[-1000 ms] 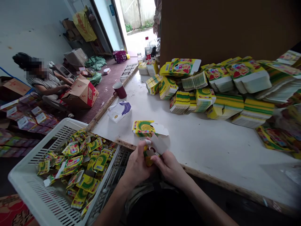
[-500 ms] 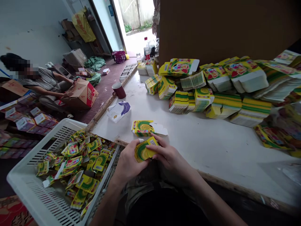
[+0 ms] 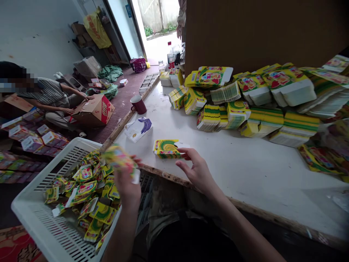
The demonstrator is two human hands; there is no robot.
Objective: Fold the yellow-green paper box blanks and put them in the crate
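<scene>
My left hand (image 3: 127,187), smeared by motion, is at the right side of the white plastic basket. In it is a small yellow-and-green printed carton (image 3: 117,157), also blurred, with a white flap sticking out. My right hand (image 3: 198,169) has its fingers apart and thumb spread; the fingertips reach the right end of a small stack of flat yellow-and-green cartons (image 3: 165,148) on the white table. Whether they touch the stack is hard to tell. Many similar cartons (image 3: 102,213) lie jumbled in the basket (image 3: 32,193).
Bundled flat cartons (image 3: 259,120) line the back of the table (image 3: 231,163). A maroon mug (image 3: 138,104) and a white-and-purple packet (image 3: 138,129) stand near its left edge. On the left, another person (image 3: 53,94) sits with hands on a cardboard box (image 3: 95,111).
My left hand has moved left toward the basket with the carton, away from my right hand. My right hand has let go of that carton and opened beside the small stack.
</scene>
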